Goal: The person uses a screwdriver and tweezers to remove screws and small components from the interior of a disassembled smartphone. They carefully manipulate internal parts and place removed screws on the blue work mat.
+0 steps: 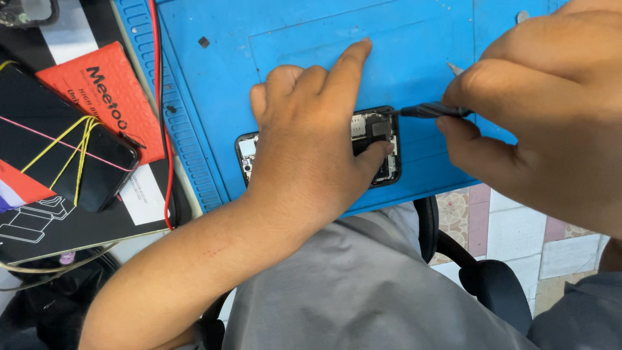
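Two bare hands work over an opened phone [382, 146] lying flat near the front edge of a blue ridged work mat [214, 71]. Nearest the viewer, the left hand [311, 142] rests palm-down across the phone, thumb pressed on its exposed interior and forefinger stretched onto the mat; it pins the body rather than gripping it. Beside it, the right hand [544, 123] pinches a slim dark tool [431, 111] between thumb and fingers, its tip touching the phone's upper corner. Judged from its bared circuitry, the phone is light, rigid and fragile inside; it is best held by the frame edges, away from the components. Farther left, off the mat, lie a dark phone bound with yellow rubber bands [71, 155], an orange padded packet [113, 97] and a red cable [162, 123].
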